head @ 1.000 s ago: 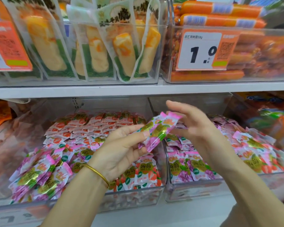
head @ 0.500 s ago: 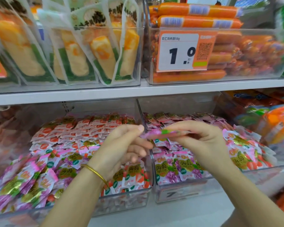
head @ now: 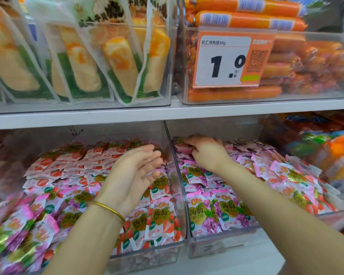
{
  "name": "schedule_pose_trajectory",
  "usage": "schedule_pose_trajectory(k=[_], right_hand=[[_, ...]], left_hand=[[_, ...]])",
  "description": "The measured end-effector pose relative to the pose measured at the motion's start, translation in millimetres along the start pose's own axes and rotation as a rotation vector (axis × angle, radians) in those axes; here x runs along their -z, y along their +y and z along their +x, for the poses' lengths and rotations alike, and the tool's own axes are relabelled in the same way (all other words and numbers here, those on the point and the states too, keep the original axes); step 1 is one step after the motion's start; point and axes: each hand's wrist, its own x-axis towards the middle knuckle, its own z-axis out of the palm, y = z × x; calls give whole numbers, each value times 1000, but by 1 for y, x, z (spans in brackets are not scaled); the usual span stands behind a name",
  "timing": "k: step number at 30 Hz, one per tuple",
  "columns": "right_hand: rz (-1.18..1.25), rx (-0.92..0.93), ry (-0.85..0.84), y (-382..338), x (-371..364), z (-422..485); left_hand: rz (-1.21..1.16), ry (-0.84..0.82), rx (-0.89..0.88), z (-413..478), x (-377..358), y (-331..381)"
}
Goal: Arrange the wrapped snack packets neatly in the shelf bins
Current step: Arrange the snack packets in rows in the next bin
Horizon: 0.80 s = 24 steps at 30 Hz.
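Two bins sit side by side on the lower shelf, with a clear wall (head: 176, 187) between them. Left of the clear wall, the left bin (head: 147, 255) is full of snack packets (head: 83, 175). The left hand (head: 135, 175) floats just above them, close to the wall, with its fingers straight and holding nothing. A gold bangle (head: 109, 210) is on its wrist. Right of the wall, the right hand (head: 205, 151) reaches to the back of the right bin (head: 216, 247). Its bent fingers touch the packets there, but it is too hard to tell if it grips one. Above the wall and to the right hangs a price tag (head: 226, 60).
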Motion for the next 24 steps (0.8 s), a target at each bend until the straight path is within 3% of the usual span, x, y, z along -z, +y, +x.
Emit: schedule_pose_trajectory(k=[4,7,9,11,13,15,16,19,24], right_hand=[[60,-34,115,3,6,-4],[41,49,-89,-1,3,-2],[40,65,-132,-2,5,-3],[130,22,-14,-9,17,-12],[261,3,252,-27,32,-33],[471,117,451,-59,46,-64],[544,207,446,-78,51,-79],[473,423,194,-130,39,-96],[221,297,-265,-174,-22,-61]], left_hand=[[-42,6,-15,2,11,6],[-74,30,-28,-1,18,14],[-88,61,-44,-5,25,21],[-97,103,-72,-10,36,28],[-100,137,-109,-18,51,36],[-104,167,-153,-26,67,44],[-100,186,-174,-30,75,48],[-73,242,-221,-41,96,56],[-76,276,-233,-51,121,60]])
